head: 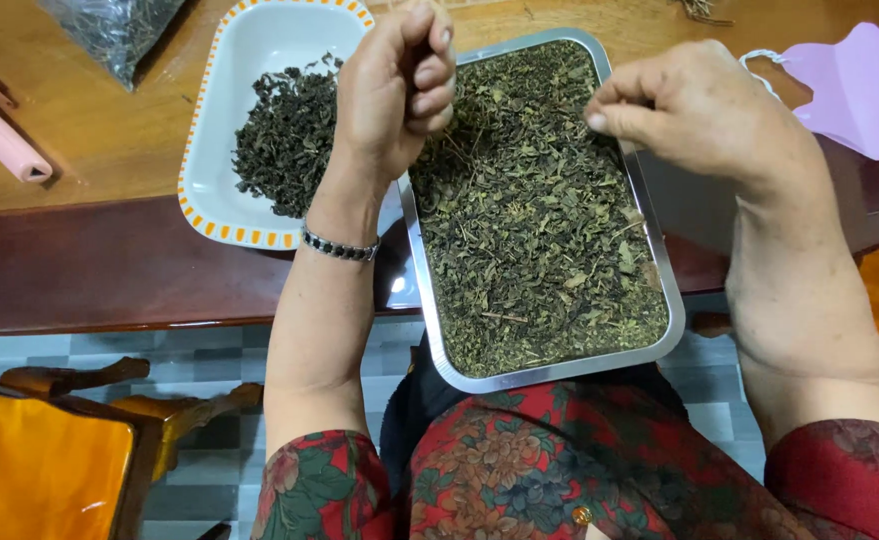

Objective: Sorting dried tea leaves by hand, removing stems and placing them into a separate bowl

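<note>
Sorting dried leaves: the left hand (394,85) is clenched over the rectangular steel tray of dried green leaves (659,300); the right hand (689,105) pinches a bit; the white orange-rimmed dish (199,170) lies left

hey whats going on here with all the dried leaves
A person is sitting at a wooden table with a metal tray full of loose dried green leaves in front of them. The left hand is raised over the tray, fingers curled as if pinching a bit of leaf. The right hand hovers at the tray's far right edge, thumb and fingers pinched together. Beside the tray, a white dish with an orange-patterned rim holds a smaller, darker pile.
</note>
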